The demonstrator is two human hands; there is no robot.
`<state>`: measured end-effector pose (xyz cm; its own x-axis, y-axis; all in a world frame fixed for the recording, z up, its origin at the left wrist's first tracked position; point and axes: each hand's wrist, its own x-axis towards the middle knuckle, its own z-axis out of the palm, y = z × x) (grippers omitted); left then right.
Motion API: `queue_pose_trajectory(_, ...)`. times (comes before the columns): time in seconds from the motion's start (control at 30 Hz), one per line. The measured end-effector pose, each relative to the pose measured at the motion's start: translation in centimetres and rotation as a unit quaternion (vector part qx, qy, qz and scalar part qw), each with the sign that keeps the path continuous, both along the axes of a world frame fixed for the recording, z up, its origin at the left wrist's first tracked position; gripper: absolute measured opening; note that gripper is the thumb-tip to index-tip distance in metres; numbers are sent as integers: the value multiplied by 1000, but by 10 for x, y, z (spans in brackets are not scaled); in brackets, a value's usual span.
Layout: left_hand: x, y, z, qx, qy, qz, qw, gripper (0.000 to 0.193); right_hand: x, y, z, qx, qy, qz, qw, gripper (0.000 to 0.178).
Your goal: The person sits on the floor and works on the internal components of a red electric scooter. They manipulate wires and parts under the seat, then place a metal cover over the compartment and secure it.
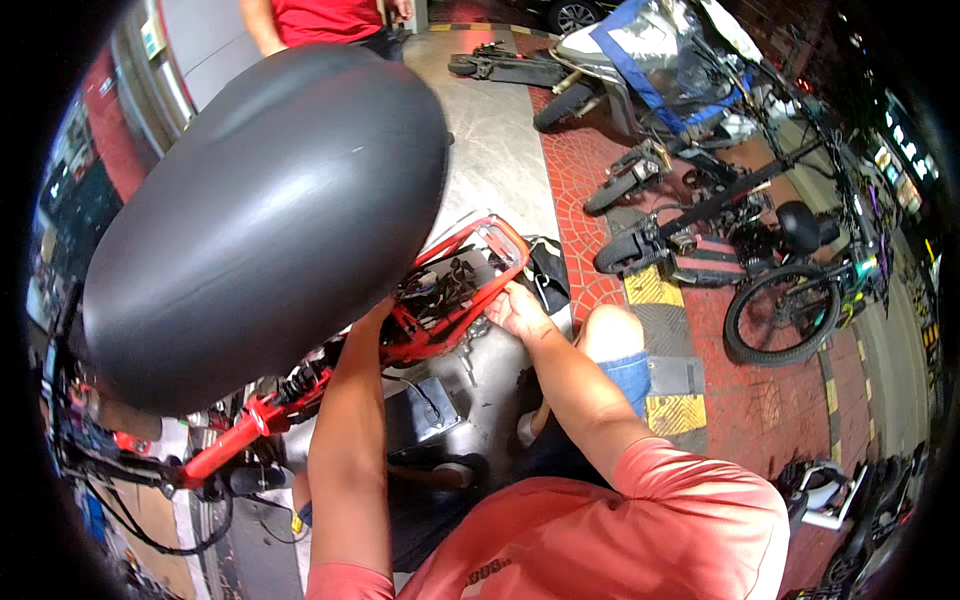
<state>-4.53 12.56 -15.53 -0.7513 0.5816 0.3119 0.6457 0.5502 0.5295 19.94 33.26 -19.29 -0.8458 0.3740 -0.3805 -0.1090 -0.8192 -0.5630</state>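
Note:
A red tubular scooter frame (485, 300) stands before me, its open bay showing wires and dark electronic parts (440, 290). My right hand (517, 309) is at the frame's near right edge, fingers bent and closed against the red tube. Much of my left hand (378, 312) is hidden beneath the large black seat (270, 220); only its wrist side shows, beside the bay's left end, so its fingers cannot be seen. The seat is tilted up over the left part of the frame.
A grey flat box with a cable (425, 408) lies on the floor below the frame. A person in a red top (325, 20) stands beyond the seat. To the right are several parked scooters (630, 245), a bicycle (785, 315) and a motorbike with a blue-edged cover (650, 65).

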Motion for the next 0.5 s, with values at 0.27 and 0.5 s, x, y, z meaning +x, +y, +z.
queue_pose_trajectory(0.27, 33, 3, 45, 43, -63, 3, 997, 69, 4, 13, -27, -12, 13, 4, 1000, 28)
queue_pose_trajectory(0.5, 55, 11, 90, 47, -209, -29, 976, 70, 7, 21, -42, -26, 50, -5, 998, 24)
